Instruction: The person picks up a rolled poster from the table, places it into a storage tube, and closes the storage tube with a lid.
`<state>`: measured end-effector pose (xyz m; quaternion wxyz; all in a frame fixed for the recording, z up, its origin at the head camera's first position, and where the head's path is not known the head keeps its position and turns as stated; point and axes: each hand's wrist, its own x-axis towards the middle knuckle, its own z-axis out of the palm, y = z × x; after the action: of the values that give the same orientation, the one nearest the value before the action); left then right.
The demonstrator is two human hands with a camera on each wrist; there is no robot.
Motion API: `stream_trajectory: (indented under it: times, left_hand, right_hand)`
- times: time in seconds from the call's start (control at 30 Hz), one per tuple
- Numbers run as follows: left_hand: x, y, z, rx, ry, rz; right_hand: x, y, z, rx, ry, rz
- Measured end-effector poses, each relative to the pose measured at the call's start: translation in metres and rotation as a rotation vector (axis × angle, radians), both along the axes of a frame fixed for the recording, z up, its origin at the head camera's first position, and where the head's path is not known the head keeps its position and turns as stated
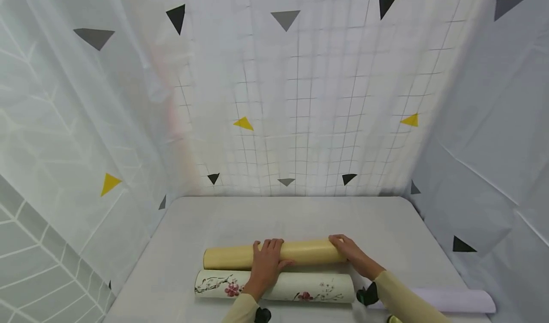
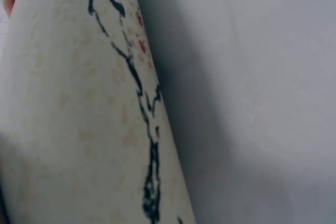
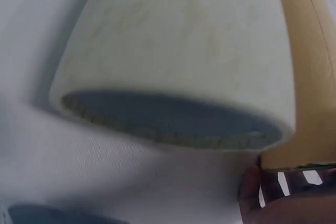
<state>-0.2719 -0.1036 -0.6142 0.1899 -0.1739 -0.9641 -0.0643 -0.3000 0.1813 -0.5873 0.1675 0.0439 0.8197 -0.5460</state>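
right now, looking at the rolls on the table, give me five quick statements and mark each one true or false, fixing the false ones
1. The left hand touches the yellow roll. True.
2. The yellow roll stands upright. False: it lies on its side.
3. The flowered roll has an open, hollow end. True.
4. The flowered roll lies farther from the person than the yellow one. False: it is nearer.
5. The right hand touches the lilac roll. False: it is at the yellow roll's right end.
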Motion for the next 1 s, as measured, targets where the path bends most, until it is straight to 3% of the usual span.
stream_trajectory:
  times: [0.2, 0.4, 0.67, 0.83, 1.0]
  left_hand:
    - [-0.002, -0.003, 0.003, -0.003, -0.075, 0.021]
    - [-0.001, -0.002, 0.009, 0.017, -0.110, 0.013]
    - [-0.002, 0.001, 0.006, -0.006, -0.130, 0.031]
    - [-0.001, 0.002, 0.006, 0.004, -0.126, 0.024]
    - [-0.002, 0.000, 0.005, 0.034, -0.132, 0.015]
  right_hand:
    - [-0.003, -0.005, -0.007, 0.168, 0.128, 0.045]
    - [0.004, -0.015, -0.007, 0.215, 0.247, 0.029]
    - [0.016, -0.022, -0.016, 0.260, 0.559, 0.006]
    - [0.021, -0.024, -0.023, 0.271, 0.631, -0.005]
    - [0.025, -0.032, -0.029, 0.378, 0.697, -0.046]
